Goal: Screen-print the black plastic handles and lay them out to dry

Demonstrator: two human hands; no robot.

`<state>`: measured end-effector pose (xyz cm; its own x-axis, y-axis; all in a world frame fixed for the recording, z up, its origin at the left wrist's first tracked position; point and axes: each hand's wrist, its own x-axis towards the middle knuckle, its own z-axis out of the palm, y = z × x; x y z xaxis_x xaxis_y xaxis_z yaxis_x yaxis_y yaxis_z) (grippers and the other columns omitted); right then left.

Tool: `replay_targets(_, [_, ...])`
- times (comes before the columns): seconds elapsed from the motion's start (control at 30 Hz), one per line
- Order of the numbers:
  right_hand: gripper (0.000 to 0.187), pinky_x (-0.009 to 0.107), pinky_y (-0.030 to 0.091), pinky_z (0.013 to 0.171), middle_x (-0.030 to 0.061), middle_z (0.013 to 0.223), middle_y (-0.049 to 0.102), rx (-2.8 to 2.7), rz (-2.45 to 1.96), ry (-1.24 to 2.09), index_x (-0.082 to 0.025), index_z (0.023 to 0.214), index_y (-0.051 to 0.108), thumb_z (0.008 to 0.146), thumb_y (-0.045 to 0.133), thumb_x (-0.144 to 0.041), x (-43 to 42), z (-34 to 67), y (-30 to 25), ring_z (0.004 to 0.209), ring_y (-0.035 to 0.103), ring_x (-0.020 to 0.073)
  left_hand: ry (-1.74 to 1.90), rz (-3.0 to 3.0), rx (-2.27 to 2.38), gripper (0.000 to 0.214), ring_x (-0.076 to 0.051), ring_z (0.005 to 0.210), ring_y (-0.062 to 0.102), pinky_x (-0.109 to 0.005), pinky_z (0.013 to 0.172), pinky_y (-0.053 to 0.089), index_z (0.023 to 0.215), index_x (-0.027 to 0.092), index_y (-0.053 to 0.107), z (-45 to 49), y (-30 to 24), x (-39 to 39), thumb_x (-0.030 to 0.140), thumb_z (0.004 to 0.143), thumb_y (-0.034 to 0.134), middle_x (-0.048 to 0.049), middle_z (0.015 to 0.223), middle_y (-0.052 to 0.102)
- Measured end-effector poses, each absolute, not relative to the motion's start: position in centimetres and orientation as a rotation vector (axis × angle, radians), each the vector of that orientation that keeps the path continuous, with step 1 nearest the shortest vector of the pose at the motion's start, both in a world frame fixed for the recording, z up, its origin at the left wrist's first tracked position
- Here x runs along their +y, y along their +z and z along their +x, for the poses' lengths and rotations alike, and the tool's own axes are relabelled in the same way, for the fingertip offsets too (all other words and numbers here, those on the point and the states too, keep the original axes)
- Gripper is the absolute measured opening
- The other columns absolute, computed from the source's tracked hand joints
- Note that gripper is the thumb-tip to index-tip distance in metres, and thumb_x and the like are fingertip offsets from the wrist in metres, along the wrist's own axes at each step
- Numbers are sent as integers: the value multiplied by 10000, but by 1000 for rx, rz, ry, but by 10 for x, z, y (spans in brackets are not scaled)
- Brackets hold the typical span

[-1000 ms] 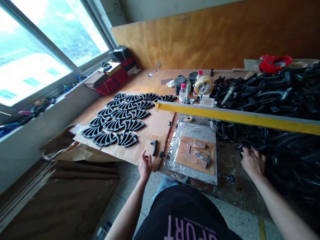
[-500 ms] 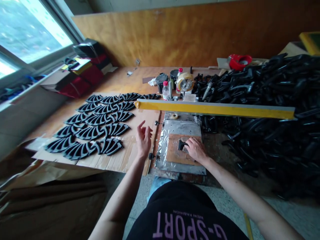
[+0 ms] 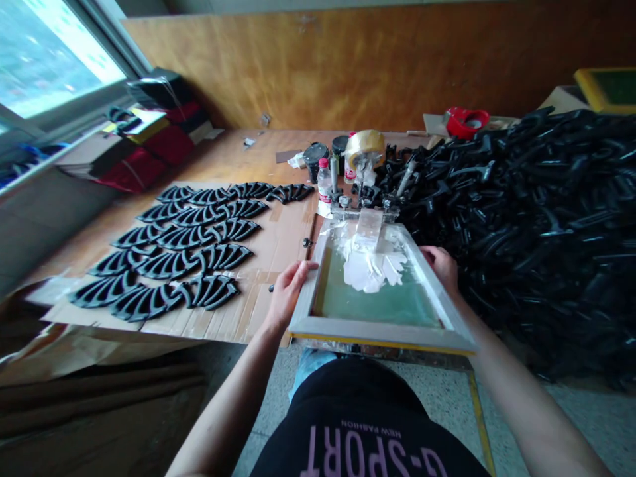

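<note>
A screen-printing frame [image 3: 382,333] lies lowered in front of me over the printing base. White ink [image 3: 368,271] is spread across the upper part of its green mesh [image 3: 348,305]. In the ink, at the far end of the frame, rests a pale flat scraper [image 3: 370,228]. My left hand [image 3: 287,291] pinches the frame's left side between thumb and fingers. At the opposite side, the fingers of my right hand [image 3: 442,267] are curled against the frame's right edge, partly out of sight. The base and the small black part on it are hidden beneath the frame.
Rows of black curved parts [image 3: 163,258] lie on cardboard [image 3: 258,318] at left. A large heap of black parts [image 3: 521,232] fills the right. Behind the frame are a bottle [image 3: 324,179], dark jars [image 3: 315,159], a tape roll [image 3: 365,147] and metal clamps [image 3: 342,200]. A red tape dispenser [image 3: 467,123] sits farther back.
The frame has swung down from its raised position and now covers the base. My right hand has left the small black part for the frame's right side. My left hand has taken the left side.
</note>
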<state>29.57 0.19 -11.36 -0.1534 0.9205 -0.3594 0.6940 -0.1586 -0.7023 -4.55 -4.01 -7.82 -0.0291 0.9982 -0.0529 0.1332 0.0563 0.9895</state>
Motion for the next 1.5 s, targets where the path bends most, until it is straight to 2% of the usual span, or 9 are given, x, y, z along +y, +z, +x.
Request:
replay_targets(0.13, [617, 475, 413, 996, 161, 1421, 411, -1873, -1689, 238, -170, 1401, 468, 851, 609, -410, 31, 262, -96, 1240, 426, 320, 853, 1151, 1427, 655, -127, 613, 581, -219, 535, 437, 1425, 182, 451, -50, -142, -59, 481, 856, 574, -20, 787, 670])
replay_targets(0.2, [634, 503, 371, 1036, 176, 1417, 412, -2066, -1608, 55, -144, 1353, 495, 808, 691, -400, 40, 232, -92, 1270, 390, 348, 816, 1190, 1510, 666, -132, 631, 595, -228, 565, 448, 1462, 199, 406, -48, -167, -59, 453, 867, 560, -14, 787, 672])
replay_targets(0.43, [115, 341, 416, 866, 92, 936, 657, -2503, -1644, 330, -167, 955, 651, 866, 579, -182, 17, 190, -109, 974, 550, 252, 750, 1345, 1610, 570, -165, 768, 629, -279, 722, 470, 1386, 192, 504, -51, -199, -55, 493, 902, 499, -42, 861, 685])
replay_targets(0.7, [193, 275, 385, 674, 47, 816, 651, -2784, -928, 283, -177, 830, 645, 802, 520, -33, -37, 227, -117, 825, 548, 186, 750, 1290, 1616, 573, -174, 773, 631, -277, 719, 472, 1350, 203, 535, -50, -201, -59, 537, 887, 494, -39, 884, 692])
replay_targets(0.93, [203, 309, 405, 706, 76, 827, 647, -2577, -1106, 20, -161, 852, 653, 818, 501, -30, -36, 216, -127, 841, 536, 213, 773, 1248, 1607, 593, -183, 765, 633, -274, 684, 473, 1332, 178, 553, -49, -195, -57, 531, 856, 539, -51, 870, 696])
replay_targets(1.13, [104, 292, 448, 740, 52, 862, 668, -2530, -1104, 187, -190, 931, 664, 846, 620, -150, -35, 214, -119, 868, 582, 202, 800, 1166, 1539, 633, -165, 730, 624, -255, 644, 463, 1383, 178, 501, -48, -179, -57, 501, 843, 570, -38, 832, 677])
replay_targets(1.23, [401, 311, 467, 797, 60, 1044, 695, -2354, -1342, 155, -242, 1214, 615, 824, 704, -270, 10, 213, -91, 944, 612, 220, 817, 1088, 1452, 715, -144, 653, 593, -232, 576, 435, 1449, 201, 413, -50, -150, -57, 496, 827, 605, -19, 804, 667])
replay_targets(1.33, [614, 330, 470, 771, 69, 1058, 706, -2157, -1594, 70, -270, 1384, 505, 815, 709, -380, 53, 238, -61, 897, 632, 238, 906, 1058, 1394, 608, -121, 643, 567, -213, 561, 432, 1344, 210, 529, -49, -109, -54, 524, 829, 605, -16, 846, 662])
replay_targets(1.5, [364, 256, 449, 669, 42, 747, 696, -1714, -1803, 61, -123, 1047, 708, 929, 471, -373, 56, 307, -68, 671, 593, 171, 1237, 1028, 1229, 462, -103, 656, 577, -203, 561, 461, 1009, 176, 651, -33, -44, -21, 593, 874, 506, -25, 846, 642])
